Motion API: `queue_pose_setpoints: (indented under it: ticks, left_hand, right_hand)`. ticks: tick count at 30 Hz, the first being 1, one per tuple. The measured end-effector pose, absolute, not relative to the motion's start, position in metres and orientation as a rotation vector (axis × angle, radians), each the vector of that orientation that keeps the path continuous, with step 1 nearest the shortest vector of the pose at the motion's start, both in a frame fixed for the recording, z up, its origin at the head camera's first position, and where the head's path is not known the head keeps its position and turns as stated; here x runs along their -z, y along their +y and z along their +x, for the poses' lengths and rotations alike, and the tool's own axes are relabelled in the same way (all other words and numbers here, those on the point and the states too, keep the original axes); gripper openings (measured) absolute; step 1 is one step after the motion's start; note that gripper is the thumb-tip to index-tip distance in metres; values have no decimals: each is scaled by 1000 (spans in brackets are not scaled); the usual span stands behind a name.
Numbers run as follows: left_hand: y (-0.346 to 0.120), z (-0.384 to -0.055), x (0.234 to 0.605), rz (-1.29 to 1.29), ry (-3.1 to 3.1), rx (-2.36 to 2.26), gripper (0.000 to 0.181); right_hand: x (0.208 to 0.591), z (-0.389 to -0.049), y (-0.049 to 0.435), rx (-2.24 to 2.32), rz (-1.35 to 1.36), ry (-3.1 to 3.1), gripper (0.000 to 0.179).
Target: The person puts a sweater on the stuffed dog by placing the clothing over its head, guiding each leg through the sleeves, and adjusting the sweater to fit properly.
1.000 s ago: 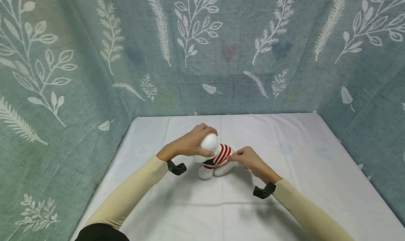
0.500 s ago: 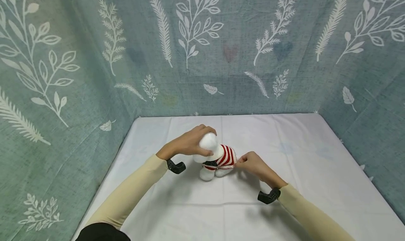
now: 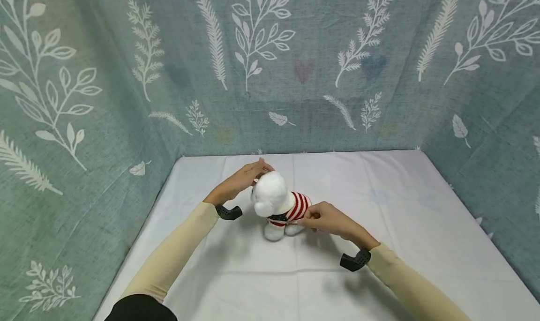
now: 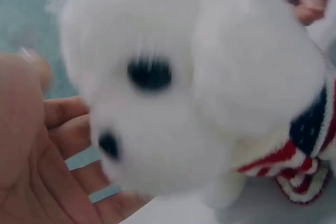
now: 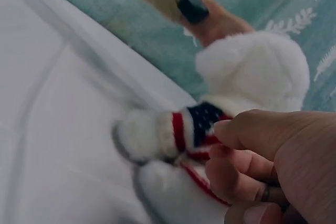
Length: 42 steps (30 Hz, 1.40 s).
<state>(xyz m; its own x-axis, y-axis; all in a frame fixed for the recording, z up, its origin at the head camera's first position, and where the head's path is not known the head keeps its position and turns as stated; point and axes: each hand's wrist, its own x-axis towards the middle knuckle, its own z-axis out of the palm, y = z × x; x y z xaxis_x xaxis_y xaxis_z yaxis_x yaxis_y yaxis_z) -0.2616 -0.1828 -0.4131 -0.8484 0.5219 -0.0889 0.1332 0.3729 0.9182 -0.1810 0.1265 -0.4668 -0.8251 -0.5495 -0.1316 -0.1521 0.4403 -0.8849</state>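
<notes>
A white plush dog in a red-and-white striped knit sweater stands on the white-covered table, head toward the left. Its dark eye and nose show close up in the left wrist view. My left hand is beside the far left of the plush dog's head, with fingers spread and apart from one another. At the sweater's rear side is my right hand, its fingers loosely bent. In the right wrist view the thumb and forefinger tips lie apart, against or just before the sweater's starred blue patch.
The white cloth covers the table and has fold lines. Green-blue leaf-print curtains rise behind and at both sides. Each wrist carries a black camera band.
My left hand has let go of the dog's head and moved left, uncovering it. The right hand first drew the sweater's hem rightward, then came off the pinch and shifted slightly left.
</notes>
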Motion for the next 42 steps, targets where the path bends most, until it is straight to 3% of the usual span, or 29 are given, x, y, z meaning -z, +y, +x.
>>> queue_pose_setpoints:
  ticks: [7, 16, 27, 34, 42]
  left_hand:
    - [-194, -277, 447, 544, 2214, -1418, 31]
    - [-192, -279, 461, 699, 2162, -1332, 42]
    - [-186, -277, 463, 827, 2074, -1366, 41]
    - [-176, -267, 462, 751, 2112, -1429, 35]
    - [-158, -255, 460, 733, 2156, -1598, 53]
  right_hand:
    - [462, -178, 105, 1345, -729, 2388, 25]
    - [463, -172, 92, 1379, -701, 2496, 17]
    - [465, -163, 87, 1379, -638, 2686, 25]
    - [463, -169, 94, 1285, -693, 2895, 28]
    - [465, -188, 112, 1275, -740, 2948, 41]
